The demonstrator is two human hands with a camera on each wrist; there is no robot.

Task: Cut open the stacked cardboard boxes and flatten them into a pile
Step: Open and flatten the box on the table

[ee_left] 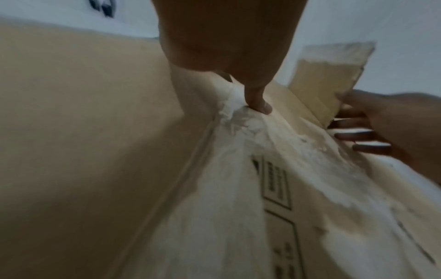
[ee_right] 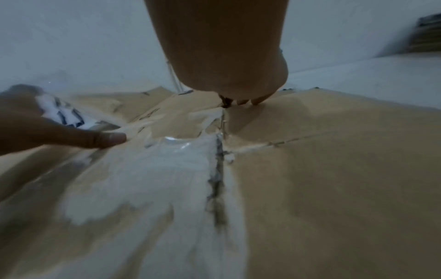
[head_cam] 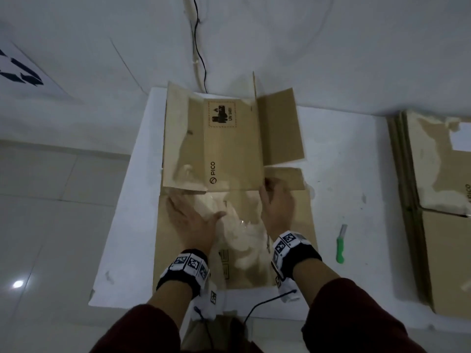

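Opened brown cardboard box (head_cam: 229, 154) w/ torn white tape patches lies flat on white table (head_cam: 344, 154). Left hand (head_cam: 193, 222), fingers spread, presses near panel; right hand (head_cam: 276, 205) prob. pinches a side flap edge. Green-handled knife (head_cam: 341, 244) lies just right of box; flattened brown cardboard pile (head_cam: 438, 200) at far right.

Dim, bluish light and soft focus in all three views.
You get one lamp glare spot on the glossy grey floor tiles (head_cam: 17, 284); both wrist views smear with blur, and the white wall (head_cam: 331, 47) bows at the wide-angle edges.
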